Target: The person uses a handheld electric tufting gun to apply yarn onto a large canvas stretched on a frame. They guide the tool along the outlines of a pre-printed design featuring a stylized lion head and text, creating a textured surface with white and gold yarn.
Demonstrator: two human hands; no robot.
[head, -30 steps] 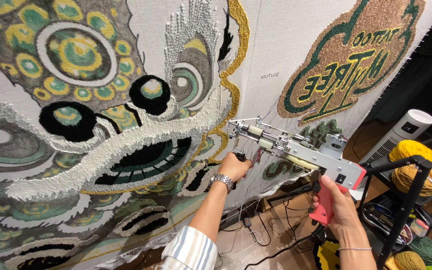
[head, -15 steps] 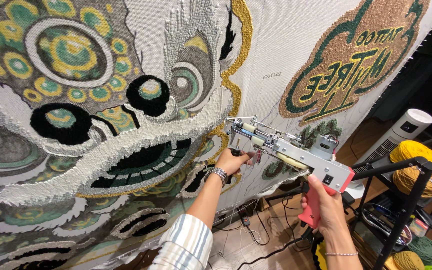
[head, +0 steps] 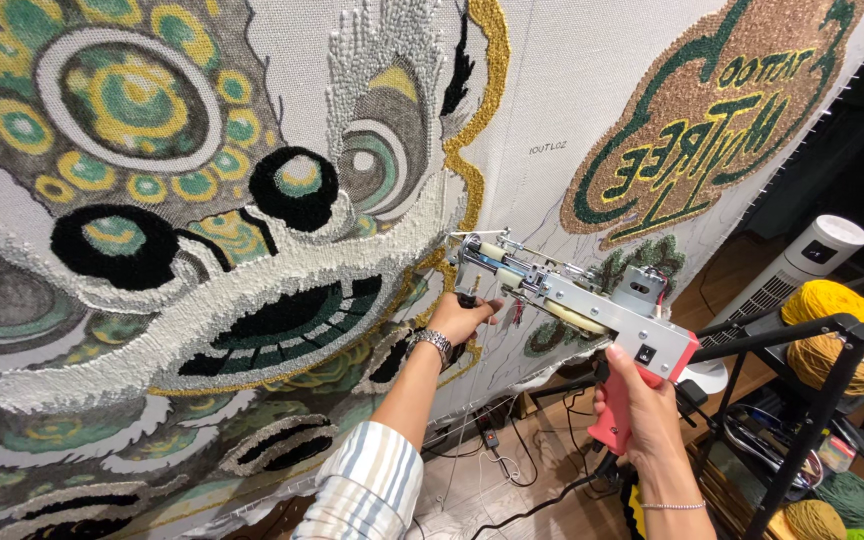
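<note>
A metal tufting gun [head: 574, 292] with a pink rear handle points its needle end at a large stretched cloth [head: 542, 90] bearing a tufted lion-mask design [head: 202, 200]. My left hand [head: 460, 318], with a wristwatch, grips the gun's black front handle close to the cloth, beside the gold yarn outline. My right hand [head: 642, 410] is closed around the pink handle lower right, and wears a thin bracelet. A second tufted patch [head: 697, 120] in green, tan and gold sits on the cloth at upper right.
A black metal rack [head: 812, 400] at the right holds yellow and green yarn cones [head: 832, 315]. A white tower fan [head: 797, 270] stands behind it. Cables [head: 512, 470] trail over the wooden floor below the cloth.
The gun and both hands have shifted slightly left and down along the cloth. Both grips are unchanged.
</note>
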